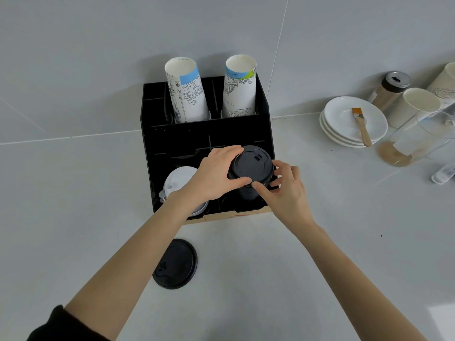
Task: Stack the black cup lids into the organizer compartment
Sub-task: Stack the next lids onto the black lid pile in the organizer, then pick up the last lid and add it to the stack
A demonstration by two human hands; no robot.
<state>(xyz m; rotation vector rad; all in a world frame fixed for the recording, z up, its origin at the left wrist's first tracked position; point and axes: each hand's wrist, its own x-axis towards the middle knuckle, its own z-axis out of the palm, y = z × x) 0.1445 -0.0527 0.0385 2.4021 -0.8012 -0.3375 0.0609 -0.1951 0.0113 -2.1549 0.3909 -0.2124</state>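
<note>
A black organizer [172, 134] stands against the wall on the white counter. A stack of black cup lids [252, 166] rises out of its front right compartment. My left hand [216, 175] wraps the top of that stack from the left, thumb on the near rim. On the right side, my right hand [285, 190] holds the stack with its fingertips on the rim. One more black lid [175, 264] lies flat on the counter in front of the organizer, beside my left forearm. White lids [176, 180] fill the front left compartment, partly hidden by my left wrist.
Two stacks of printed paper cups [187, 92] stand upright in the organizer's rear slots. To the right are stacked white plates [342, 119] with a brush [362, 125] on top, a shaker jar [391, 91], paper cups [416, 107] and a glass jug [416, 139].
</note>
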